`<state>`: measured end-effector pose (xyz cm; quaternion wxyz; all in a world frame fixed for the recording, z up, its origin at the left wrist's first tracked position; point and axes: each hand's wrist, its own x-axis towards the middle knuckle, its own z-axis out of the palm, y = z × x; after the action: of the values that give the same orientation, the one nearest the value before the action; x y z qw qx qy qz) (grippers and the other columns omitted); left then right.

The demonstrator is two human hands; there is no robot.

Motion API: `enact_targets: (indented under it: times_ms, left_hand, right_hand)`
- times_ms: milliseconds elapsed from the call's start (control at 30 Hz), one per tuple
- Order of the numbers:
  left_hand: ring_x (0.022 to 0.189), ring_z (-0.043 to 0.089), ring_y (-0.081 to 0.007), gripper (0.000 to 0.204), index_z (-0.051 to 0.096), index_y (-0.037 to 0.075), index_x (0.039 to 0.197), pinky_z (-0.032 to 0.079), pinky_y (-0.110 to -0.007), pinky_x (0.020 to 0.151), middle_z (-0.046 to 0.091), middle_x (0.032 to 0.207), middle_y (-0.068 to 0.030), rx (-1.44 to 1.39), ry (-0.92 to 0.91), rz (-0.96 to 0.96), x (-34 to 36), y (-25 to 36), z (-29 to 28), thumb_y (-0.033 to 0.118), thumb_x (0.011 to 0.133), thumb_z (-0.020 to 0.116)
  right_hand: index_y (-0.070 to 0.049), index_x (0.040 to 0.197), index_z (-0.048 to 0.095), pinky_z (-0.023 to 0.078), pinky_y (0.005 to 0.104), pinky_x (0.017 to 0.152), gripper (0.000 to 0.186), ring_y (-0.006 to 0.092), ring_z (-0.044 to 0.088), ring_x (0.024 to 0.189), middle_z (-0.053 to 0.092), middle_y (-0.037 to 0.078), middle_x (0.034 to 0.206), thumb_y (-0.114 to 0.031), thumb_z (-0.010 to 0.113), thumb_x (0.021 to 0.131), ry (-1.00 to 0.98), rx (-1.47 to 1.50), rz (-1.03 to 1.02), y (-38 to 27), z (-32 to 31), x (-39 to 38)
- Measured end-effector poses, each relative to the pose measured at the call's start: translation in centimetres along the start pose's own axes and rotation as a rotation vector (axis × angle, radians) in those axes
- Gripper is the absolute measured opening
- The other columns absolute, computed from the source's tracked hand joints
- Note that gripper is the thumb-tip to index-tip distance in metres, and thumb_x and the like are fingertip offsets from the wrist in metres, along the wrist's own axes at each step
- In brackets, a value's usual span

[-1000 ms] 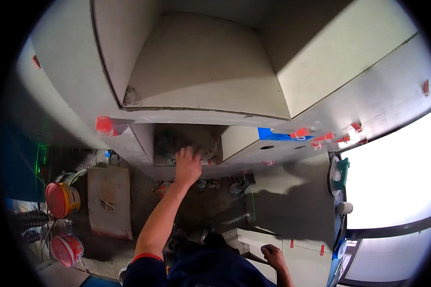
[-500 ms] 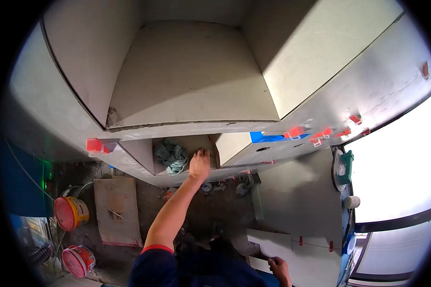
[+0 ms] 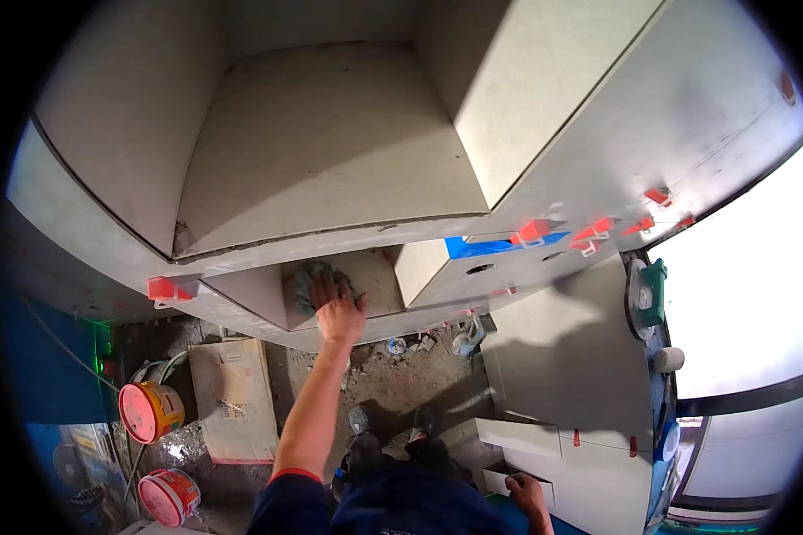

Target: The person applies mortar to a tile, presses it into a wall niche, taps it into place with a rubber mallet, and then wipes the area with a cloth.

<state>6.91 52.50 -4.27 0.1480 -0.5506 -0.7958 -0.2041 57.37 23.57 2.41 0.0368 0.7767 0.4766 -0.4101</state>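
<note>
My left hand [image 3: 339, 312] reaches into a low, open compartment, palm down, thumb to the right. Its fingers are on a crumpled grey-green cloth [image 3: 305, 290] and partly cover it. Under the cloth is the dusty compartment floor [image 3: 379, 281], with a light side panel [image 3: 419, 272] to its right. At the lower right, my right hand [image 3: 526, 492] hangs with curled fingers beside a small pale tile piece [image 3: 500, 481]. Whatever those fingers may hold is hidden.
A large tiled recess [image 3: 330, 143] lies above the compartment. Red clips [image 3: 531, 232] stick out of the tiled front. Two buckets, one yellow and red [image 3: 152, 412], one red [image 3: 169, 497], stand left, near a board [image 3: 234, 401]. A green-handled suction cup [image 3: 644, 299] is at right.
My left hand has moved left, from the compartment floor onto the cloth. The view has shifted, showing my feet and more floor. My right hand stays low at the right.
</note>
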Motion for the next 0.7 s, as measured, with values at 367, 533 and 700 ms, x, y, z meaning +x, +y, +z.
enact_targets:
  times_ms: [367,533,700]
  left_hand:
    - [0.132,0.042,-0.0335,0.039,0.058,0.003,0.123,0.032,-0.045,0.111,0.049,0.139,-0.0176,-0.541,-0.38,0.34,-1.9,3.8,0.3,0.019,0.087,0.052]
    - [0.129,0.044,-0.0347,0.036,0.061,0.008,0.118,0.034,-0.048,0.107,0.052,0.135,-0.0176,-0.398,-0.283,0.081,-1.3,3.9,-1.0,0.019,0.084,0.056]
    - [0.131,0.043,-0.0337,0.034,0.058,0.001,0.111,0.027,-0.052,0.114,0.052,0.134,-0.0186,-0.491,-0.196,0.174,-1.4,6.4,0.7,0.016,0.081,0.059]
  right_hand:
    - [0.0,0.096,0.069,0.05,0.031,0.061,0.029,0.0153,0.063,0.063,0.066,0.008,0.075,-0.026,0.061,0.087,-0.025,0.01,-0.163,-9.9,-2.4,4.3]
    - [0.001,0.097,0.069,0.05,0.0306,0.061,0.029,0.0147,0.062,0.063,0.065,0.007,0.076,-0.026,0.062,0.088,0.022,0.063,-0.111,-10.5,-2.8,3.7]
    - [0.0,0.1,0.07,0.052,0.0331,0.065,0.035,0.0173,0.065,0.067,0.069,0.011,0.081,-0.032,0.062,0.089,-0.049,-0.12,-0.222,-8.5,-0.2,1.8]
